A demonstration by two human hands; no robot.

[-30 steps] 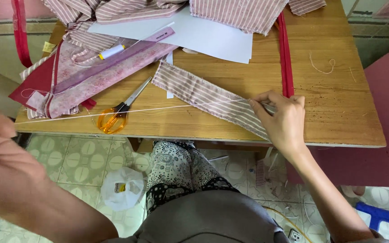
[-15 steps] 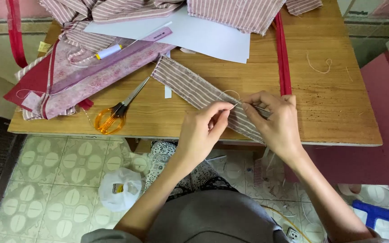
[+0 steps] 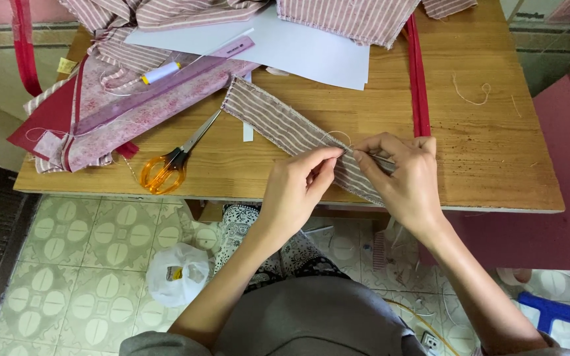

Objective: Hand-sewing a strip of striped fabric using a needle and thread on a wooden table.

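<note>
As the striped fabric strip (image 3: 285,125) lay across the tabletop (image 3: 496,158), the left hand (image 3: 301,188) pinched it while the right hand (image 3: 407,175) closed on a needle (image 3: 380,158).

- Two hands were over the bench (image 3: 496,165): the left hand (image 3: 295,191) and the right hand (image 3: 407,178).
- One striped strip (image 3: 278,122) lay across the bench.
- One pair of scissors (image 3: 169,165) with orange handles lay there.
- One ruler (image 3: 166,86), clear purple, lay on the patterned cloth (image 3: 133,118).
- One thread spool (image 3: 161,72), white with a yellow end, lay by the ruler.
- One white paper sheet (image 3: 311,53) was partly under the striped cloth pile (image 3: 338,16).
- Two red bands showed: one (image 3: 419,86) on the bench, one (image 3: 24,53) at the left edge.
- One loose thread scrap (image 3: 470,95) lay at the right.
- One white bag (image 3: 178,271) sat on the floor.
</note>
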